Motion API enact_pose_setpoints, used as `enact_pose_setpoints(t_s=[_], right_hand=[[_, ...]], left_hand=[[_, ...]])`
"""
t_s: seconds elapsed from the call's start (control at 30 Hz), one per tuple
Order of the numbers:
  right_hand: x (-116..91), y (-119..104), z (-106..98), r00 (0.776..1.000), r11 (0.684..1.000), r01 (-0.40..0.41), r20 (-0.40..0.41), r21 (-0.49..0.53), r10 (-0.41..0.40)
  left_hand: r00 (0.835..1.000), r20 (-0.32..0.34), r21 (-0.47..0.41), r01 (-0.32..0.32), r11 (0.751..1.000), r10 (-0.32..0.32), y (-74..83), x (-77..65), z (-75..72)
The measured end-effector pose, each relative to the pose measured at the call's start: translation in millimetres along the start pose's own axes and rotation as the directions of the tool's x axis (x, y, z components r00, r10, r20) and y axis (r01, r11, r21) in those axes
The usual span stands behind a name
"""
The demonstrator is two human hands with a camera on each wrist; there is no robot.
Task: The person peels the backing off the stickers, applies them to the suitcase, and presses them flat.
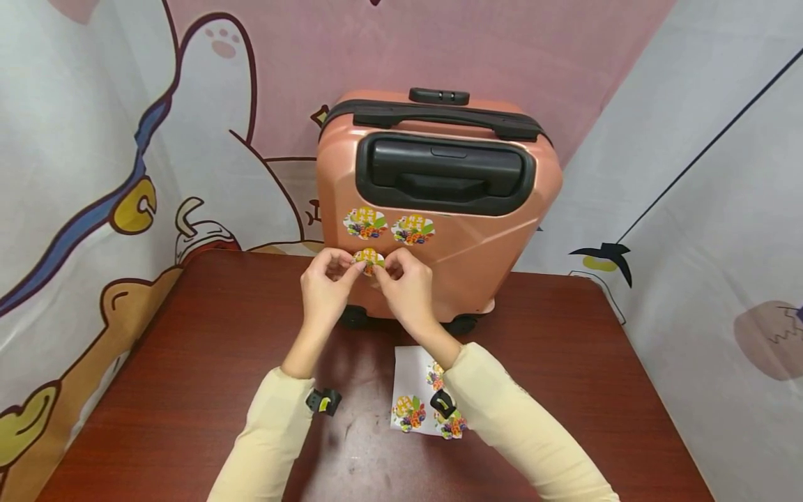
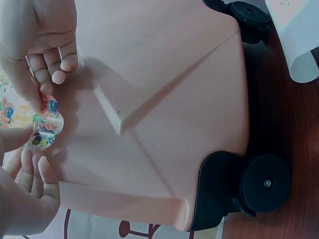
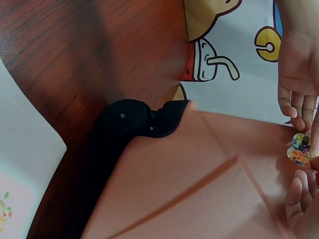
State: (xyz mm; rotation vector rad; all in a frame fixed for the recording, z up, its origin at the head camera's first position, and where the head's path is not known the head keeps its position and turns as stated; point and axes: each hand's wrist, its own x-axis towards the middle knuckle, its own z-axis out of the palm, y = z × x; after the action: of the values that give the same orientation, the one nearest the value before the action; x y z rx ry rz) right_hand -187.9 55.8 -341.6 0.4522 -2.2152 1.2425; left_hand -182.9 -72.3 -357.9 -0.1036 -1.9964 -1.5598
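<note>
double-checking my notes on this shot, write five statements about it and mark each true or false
1. The left hand and the right hand pinch the same sticker. True.
2. Two other stickers sit side by side on the suitcase. True.
3. The suitcase is blue. False: it is orange-pink.
4. A white sheet lies on the table. True.
5. The white sheet is bare. False: fruit stickers show on it.

Fruit sticker before pink suitcase
</note>
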Motion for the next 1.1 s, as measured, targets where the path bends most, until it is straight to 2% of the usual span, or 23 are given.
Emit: enact_pose_setpoints(t_s=[0.2, 0.4, 0.87, 1.1], right_hand=[[1.1, -4.0, 4.4, 1.0, 1.0, 0.003, -0.031, -0.028, -0.003], [2.0, -5.0, 9.7, 0.997, 0.996, 0.018, -0.07, -0.085, -0.024], [2.4, -5.0, 16.2, 0.99, 0.98, 0.041, -0.123, -0.196, -0.066], [3.0, -5.1, 18.2, 0.986, 0.973, 0.04, -0.15, -0.227, -0.076]], left_hand=[[0.998, -0.048, 0.029, -0.036, 0.999, 0.038, 0.1, 1.2, 2.0], [0.995, -0.091, 0.078, -0.043, 0.996, 0.05, -1.0, 2.7, 3.5], [0.991, -0.117, 0.128, -0.046, 0.991, 0.061, -1.0, 2.6, 5.6], [0.988, -0.129, 0.148, -0.069, 0.987, 0.088, -0.3, 2.6, 6.5]])
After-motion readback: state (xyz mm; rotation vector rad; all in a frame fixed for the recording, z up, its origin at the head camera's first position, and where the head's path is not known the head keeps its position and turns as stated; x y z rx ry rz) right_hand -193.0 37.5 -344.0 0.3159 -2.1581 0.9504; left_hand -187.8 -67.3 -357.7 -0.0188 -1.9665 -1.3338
